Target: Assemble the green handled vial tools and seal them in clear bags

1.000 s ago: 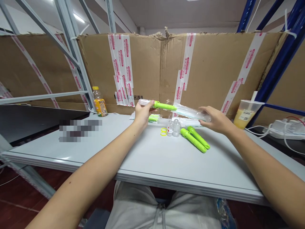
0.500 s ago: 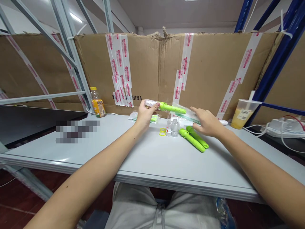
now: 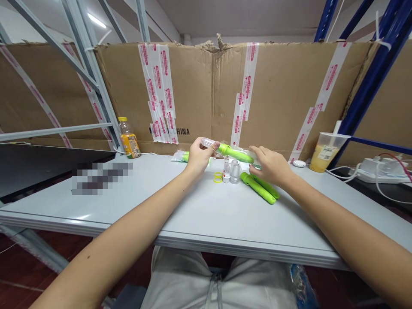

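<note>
My left hand (image 3: 200, 155) is closed around the clear end of a bright green tube-shaped stick (image 3: 236, 153), held tilted above the table. My right hand (image 3: 272, 165) pinches a clear plastic bag (image 3: 255, 158), which lies around the stick's green end. Below, two more green tubes (image 3: 260, 191) rest side by side on the table. To their left stand a clear domed cap (image 3: 234, 172) and a smaller clear cylinder (image 3: 226, 173) with a red mark. Yellow rings (image 3: 218, 177) lie beside them. Behind my left hand is a bagged green piece (image 3: 180, 157), partly hidden.
A juice bottle (image 3: 130, 139) stands at the back left, a cup of yellow drink (image 3: 325, 152) at the right. Near the cup lies a small white round object (image 3: 299, 163). Cardboard (image 3: 193, 94) walls the table's back. Cables and a power strip (image 3: 383, 171) sit far right.
The green stick's far end has gone into the plastic bag, which was behind it before. My two hands have come closer together. The loose pieces on the table are unmoved.
</note>
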